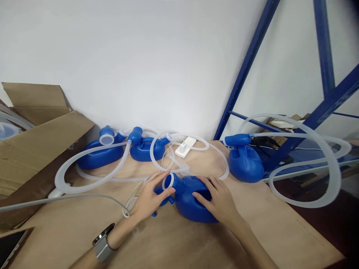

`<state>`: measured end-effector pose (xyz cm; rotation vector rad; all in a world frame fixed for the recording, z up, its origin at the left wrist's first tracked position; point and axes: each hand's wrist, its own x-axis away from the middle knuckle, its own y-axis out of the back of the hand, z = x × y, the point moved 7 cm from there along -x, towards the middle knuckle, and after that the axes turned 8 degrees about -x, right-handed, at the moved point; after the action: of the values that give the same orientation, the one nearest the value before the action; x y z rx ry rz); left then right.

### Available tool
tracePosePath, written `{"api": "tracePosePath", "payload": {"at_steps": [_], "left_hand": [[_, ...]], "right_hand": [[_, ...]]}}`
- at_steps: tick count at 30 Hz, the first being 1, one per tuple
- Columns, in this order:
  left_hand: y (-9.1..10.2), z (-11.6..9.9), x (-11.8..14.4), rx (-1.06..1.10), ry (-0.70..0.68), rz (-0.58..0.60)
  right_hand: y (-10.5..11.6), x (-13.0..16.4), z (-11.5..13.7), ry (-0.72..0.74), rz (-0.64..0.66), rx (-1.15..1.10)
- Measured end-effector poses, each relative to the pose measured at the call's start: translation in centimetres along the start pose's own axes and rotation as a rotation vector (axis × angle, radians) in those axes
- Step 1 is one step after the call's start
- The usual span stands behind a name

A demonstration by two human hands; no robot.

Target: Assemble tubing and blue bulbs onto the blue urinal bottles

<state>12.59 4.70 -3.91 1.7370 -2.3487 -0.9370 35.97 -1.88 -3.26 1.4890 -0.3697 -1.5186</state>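
Both forearms are seen entering from the bottom of the frame, converging toward lower centre. Left hand (150, 196) is laid palm-down, fingers spread and lightly curled, thumb stretched right; no closed grip is formed. Right hand (220, 200) is laid flat, fingers extended toward upper left, slightly splayed. A watch is worn on the left wrist.

A blue bottle (193, 201) lies on the brown table (174, 243); the left hand (150, 198) touches its round open mouth; the right hand (218, 200) rests flat on its side; three more blue bottles (245, 160) with clear tubes (331, 168) sit behind; a cardboard box (33, 149) stands at the left.
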Motion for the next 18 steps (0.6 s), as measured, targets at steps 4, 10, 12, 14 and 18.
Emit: {"api": "tracePosePath", "payload": {"at_steps": [4, 10, 12, 14, 18], "left_hand": [[0.3, -0.6, -0.3, -0.005, 0.009, 0.078], [0.9, -1.6, -0.8, -0.048, 0.022, 0.128], [1.0, -1.8, -0.9, -0.063, -0.004, 0.139], [1.0, -1.9, -0.9, -0.075, -0.021, 0.137], [1.0, -1.6, -0.7, -0.063, 0.016, 0.096]], "right_hand": [[0.0, -0.1, 0.2, 0.006, 0.002, 0.002], [-0.1, -0.1, 0.2, -0.001, 0.014, 0.007], [-0.2, 0.0, 0.0, -0.006, 0.018, 0.006], [-0.3, 0.0, -0.1, -0.011, 0.024, 0.003], [-0.4, 0.0, -0.4, -0.02, 0.024, -0.002]]}}
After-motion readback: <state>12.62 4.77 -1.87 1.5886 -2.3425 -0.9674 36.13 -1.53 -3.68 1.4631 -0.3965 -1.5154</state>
